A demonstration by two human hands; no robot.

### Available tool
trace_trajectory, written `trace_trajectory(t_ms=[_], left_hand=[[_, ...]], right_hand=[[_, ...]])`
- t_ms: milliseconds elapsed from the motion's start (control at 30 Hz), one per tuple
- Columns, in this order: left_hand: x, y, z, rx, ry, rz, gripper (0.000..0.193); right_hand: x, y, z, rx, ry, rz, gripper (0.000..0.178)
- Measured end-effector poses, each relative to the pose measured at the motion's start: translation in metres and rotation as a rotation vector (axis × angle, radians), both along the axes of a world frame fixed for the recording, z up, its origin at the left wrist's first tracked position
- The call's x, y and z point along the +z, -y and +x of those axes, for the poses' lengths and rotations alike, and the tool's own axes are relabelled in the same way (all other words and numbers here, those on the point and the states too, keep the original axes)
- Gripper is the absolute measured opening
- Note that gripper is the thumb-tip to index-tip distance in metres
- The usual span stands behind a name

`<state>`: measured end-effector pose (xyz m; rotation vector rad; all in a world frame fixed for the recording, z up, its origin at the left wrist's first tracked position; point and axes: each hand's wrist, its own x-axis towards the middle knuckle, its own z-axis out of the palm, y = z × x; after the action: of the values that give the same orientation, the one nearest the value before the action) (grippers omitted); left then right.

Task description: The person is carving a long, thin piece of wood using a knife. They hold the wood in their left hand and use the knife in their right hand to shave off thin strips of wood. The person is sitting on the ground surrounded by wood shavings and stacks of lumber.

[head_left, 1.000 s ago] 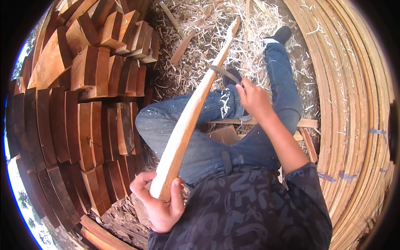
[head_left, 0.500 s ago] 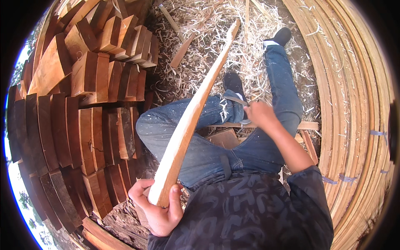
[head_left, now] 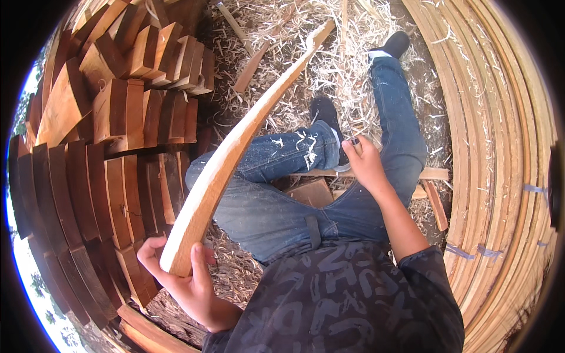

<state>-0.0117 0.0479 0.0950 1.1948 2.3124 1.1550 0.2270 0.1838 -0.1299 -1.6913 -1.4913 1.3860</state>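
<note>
A long pale piece of wood [head_left: 220,162], thick at the near end and thinning toward a notched far tip, slants up across my left thigh. My left hand [head_left: 191,282] grips its thick end from below, thumb on one side and fingers on the other. Over my right thigh, my right hand [head_left: 365,165] is closed round the dark handle of a knife [head_left: 355,141]. Its thin blade points away from me and barely shows against the shavings. The blade is apart from the wood.
Stacked brown wooden blocks [head_left: 120,194] rise on my left. Long pale planks [head_left: 482,147], bound with bluish strips, curve along my right. Curled shavings [head_left: 282,106] cover the ground around my shoes. A thin wooden bar [head_left: 432,173] lies crosswise beneath my legs.
My left hand has moved left, swinging the wood's near end with it. My right hand has turned, so the knife blade now points away rather than to the left.
</note>
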Motion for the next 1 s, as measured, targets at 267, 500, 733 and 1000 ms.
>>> trace_trajectory(t_ms=[267,500,733,1000], left_hand=[[0.006,-0.012,-0.037,-0.075,0.017,0.046,0.035],[0.034,-0.030,-0.075,-0.342,0.404,0.082,0.023],[0.046,-0.024,-0.108,-0.490,0.732,0.259,0.024],[0.028,-0.019,-0.124,-0.720,0.782,0.305,0.032]], right_hand=[[-0.002,0.023,0.005,-0.048,-0.088,-0.035,0.024],[0.041,0.069,-0.006,-0.099,-0.235,-0.159,0.015],[0.082,0.118,-0.010,-0.213,-0.385,-0.242,0.014],[0.104,0.139,-0.026,-0.223,-0.465,-0.266,0.012]])
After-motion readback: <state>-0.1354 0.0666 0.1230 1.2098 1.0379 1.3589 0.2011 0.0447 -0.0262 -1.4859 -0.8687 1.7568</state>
